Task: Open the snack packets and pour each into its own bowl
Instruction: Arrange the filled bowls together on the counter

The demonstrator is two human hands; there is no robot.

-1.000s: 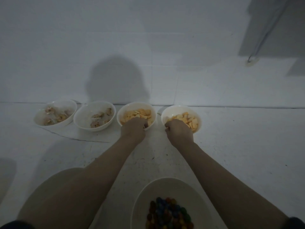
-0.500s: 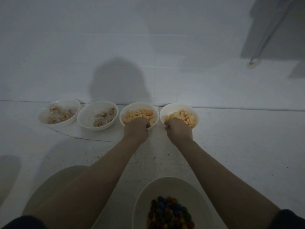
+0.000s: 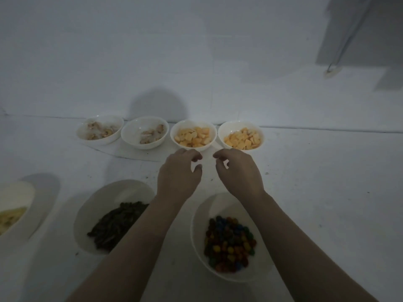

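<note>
Nearest me, at the near edge of the white surface [image 3: 316, 192], sits the bowl of coloured candies [image 3: 229, 243] under my right forearm, and to its left the bowl of dark strips [image 3: 117, 223] under my left forearm. At the far left edge, half out of frame, there's another bowl with pale yellow pieces [image 3: 13, 216].

Moving out: my left hand [image 3: 178, 173] and my right hand [image 3: 239, 171] hover side by side above the middle of the surface, palms down, fingers loosely curled with thumb and forefinger apart. Neither holds anything, and they touch neither each other nor a bowl.

Just beyond my fingertips, along the far edge by the wall, a row of four bowls: the right orange-cracker bowl [image 3: 241, 136], the left orange-cracker bowl [image 3: 193, 135], then two bowls with brownish pieces, one [image 3: 145, 132] and the far-left one [image 3: 99, 129], in what looks like clear wrapping, though it's too dim to be sure.

No snack packet shows anywhere in view. By my reckoning the pouring is largely done: every bowl I see has something in it. Next call: find any packet left unopened outside this view, and an unfilled bowl for it; if there's none, the job looks finished.
</note>
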